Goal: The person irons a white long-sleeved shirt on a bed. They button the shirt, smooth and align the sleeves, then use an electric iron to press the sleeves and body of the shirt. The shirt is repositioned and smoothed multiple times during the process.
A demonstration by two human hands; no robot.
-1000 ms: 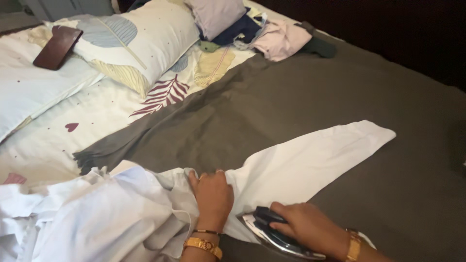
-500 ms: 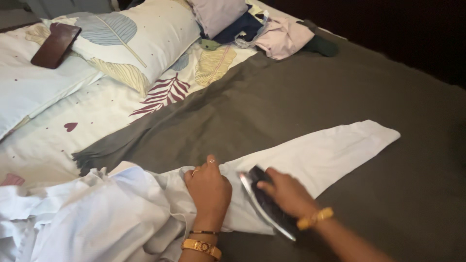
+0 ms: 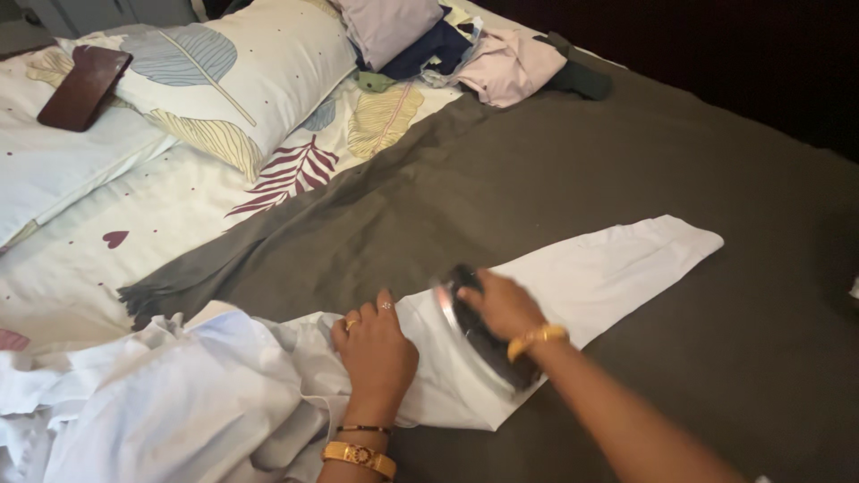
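The right hand [image 3: 503,302] was closed around the handle of a dark iron [image 3: 479,335], which was pressed flat on the white sleeve [image 3: 591,273] of a shirt. The left hand [image 3: 376,344] was laid open, palm down, on the sleeve just beside the iron, where the cloth met the bunched white shirt body [image 3: 170,402]. The sleeve was spread over a grey-brown blanket [image 3: 573,161] on the bed. Farther off, a leaf-patterned pillow [image 3: 233,76], a dark brown case [image 3: 82,87] and a heap of clothes [image 3: 465,49] were seen.
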